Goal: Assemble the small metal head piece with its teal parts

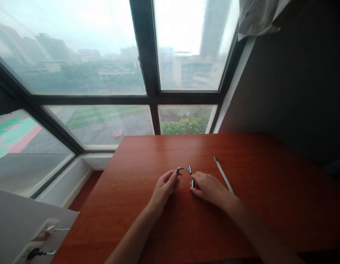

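My left hand (pixel 165 186) is closed around a razor handle (pixel 178 170), whose bare angled metal head sticks up past the thumb. Between the thumb and fingers of my right hand (pixel 207 187) is a razor cartridge (pixel 192 183) with a green and white face, held close to the tabletop. Just beyond those fingers a second razor cartridge (pixel 189 169) lies on the wooden table (pixel 148 154). The handle and the held cartridge are a small gap apart. Part of the handle is hidden by my left fingers.
To the right of my right hand lies a white toothbrush (pixel 224 175) with a dark head, its near end reaching my forearm. Large windows (pixel 104 119) stand behind the table. At lower left, plugs sit in a wall socket (pixel 45 231). A dark wall (pixel 291 91) rises at right.
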Demonstrator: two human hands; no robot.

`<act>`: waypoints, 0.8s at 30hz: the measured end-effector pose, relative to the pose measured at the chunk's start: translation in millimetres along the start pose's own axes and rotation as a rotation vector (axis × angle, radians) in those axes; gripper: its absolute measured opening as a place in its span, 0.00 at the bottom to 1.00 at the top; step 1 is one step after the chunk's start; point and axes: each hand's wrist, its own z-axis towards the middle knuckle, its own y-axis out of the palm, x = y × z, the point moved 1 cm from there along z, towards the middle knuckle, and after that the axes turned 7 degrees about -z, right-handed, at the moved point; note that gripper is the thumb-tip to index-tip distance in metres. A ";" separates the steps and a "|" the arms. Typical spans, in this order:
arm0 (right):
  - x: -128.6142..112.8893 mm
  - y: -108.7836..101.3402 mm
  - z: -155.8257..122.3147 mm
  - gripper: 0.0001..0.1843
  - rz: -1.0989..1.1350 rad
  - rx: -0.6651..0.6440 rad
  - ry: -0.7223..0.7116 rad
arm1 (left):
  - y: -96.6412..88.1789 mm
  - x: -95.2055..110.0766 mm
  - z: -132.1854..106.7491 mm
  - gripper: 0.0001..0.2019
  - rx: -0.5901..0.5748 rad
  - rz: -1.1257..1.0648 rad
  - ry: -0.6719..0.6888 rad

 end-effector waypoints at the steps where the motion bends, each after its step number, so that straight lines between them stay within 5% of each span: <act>1: 0.2 1.9 1.1 0.05 0.036 0.023 0.000 | -0.2 0.3 -0.2 0.21 -0.002 -0.002 0.001; 8: -4.0 11.4 12.7 0.15 0.790 0.284 0.137 | 1.5 2.6 -3.9 0.20 0.023 -0.075 -0.010; 13: -19.2 9.3 8.3 0.23 1.360 0.285 0.161 | 3.4 2.2 -5.9 0.20 0.016 -0.143 -0.031; 24: -22.1 20.4 0.8 0.20 1.631 0.333 0.028 | 10.1 7.2 -8.9 0.19 -0.021 0.031 0.093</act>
